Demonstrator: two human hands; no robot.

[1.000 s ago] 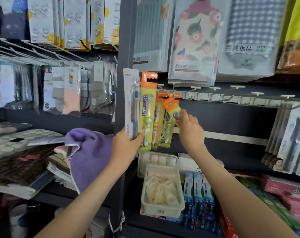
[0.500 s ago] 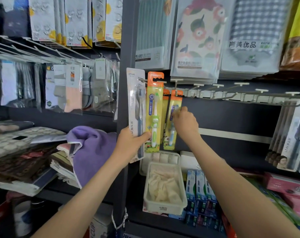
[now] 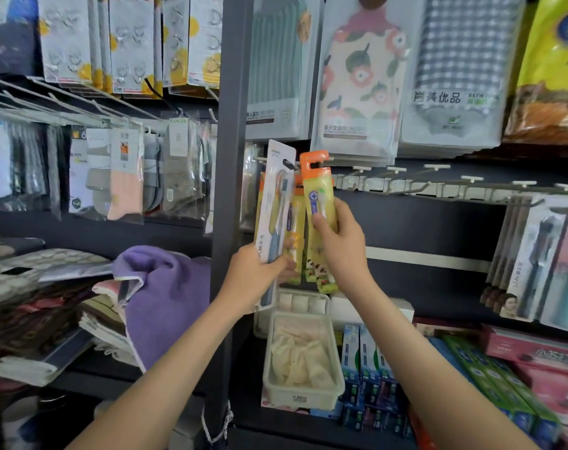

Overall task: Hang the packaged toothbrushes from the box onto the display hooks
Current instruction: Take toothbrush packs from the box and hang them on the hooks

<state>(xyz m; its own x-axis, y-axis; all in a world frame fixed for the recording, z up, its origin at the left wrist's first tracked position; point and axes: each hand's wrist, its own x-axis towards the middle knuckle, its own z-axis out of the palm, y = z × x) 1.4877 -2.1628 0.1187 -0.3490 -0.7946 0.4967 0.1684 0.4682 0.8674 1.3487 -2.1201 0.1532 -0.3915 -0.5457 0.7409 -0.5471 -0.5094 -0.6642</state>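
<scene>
My left hand (image 3: 255, 274) grips a white-carded toothbrush pack (image 3: 276, 203) by its lower part, upright beside the grey upright post. My right hand (image 3: 339, 241) holds an orange-topped yellow toothbrush pack (image 3: 318, 190), thumb on its front, with the card's hanging hole near the tip of a display hook (image 3: 289, 164). Behind both packs, more orange and yellow toothbrush packs (image 3: 297, 228) hang on the hooks. No box is in view.
A row of bare white-tipped hooks (image 3: 438, 180) runs to the right. Grey toothbrush packs (image 3: 542, 254) hang at far right. A white tray (image 3: 303, 394) and toothpaste boxes (image 3: 360, 358) sit on the shelf below. A purple towel (image 3: 165, 303) lies left of the post (image 3: 230, 125).
My right hand left the pack it hung on the hook and took the orange-topped pack from my left hand. My left hand now holds only the white-carded pack.
</scene>
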